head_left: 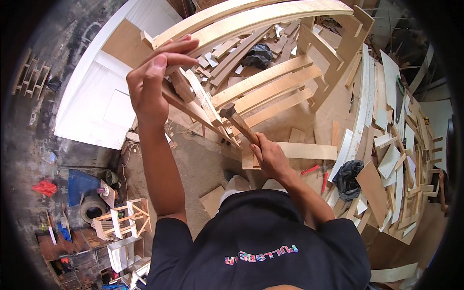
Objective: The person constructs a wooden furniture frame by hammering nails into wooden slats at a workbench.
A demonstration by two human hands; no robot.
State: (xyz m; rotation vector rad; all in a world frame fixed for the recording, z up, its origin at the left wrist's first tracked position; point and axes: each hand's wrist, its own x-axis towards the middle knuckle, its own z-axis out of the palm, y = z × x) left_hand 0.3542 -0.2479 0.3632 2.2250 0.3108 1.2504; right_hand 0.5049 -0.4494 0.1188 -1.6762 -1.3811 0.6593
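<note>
- Clasping a wooden-handled hammer (244,127), the right grip (270,157) is wrapping its fingers around the handle just off the view's centre, toward 3 o'clock.
- The hammer's head is pointing toward 10 or 11 o'clock from that grip, overlapping the slatted wooden frame (278,87) in view.
- That frame is occupying 12 to 1 o'clock, its curved rail (270,18) arching along the far side.
- The left grip (152,92) is bending its fingers loosely near the frame's end at 10 o'clock; whether it is grasping anything cannot be told.
- Red-handled pliers (325,182) are lying between 3 and 4 o'clock, near a black plastic bag (347,179).
</note>
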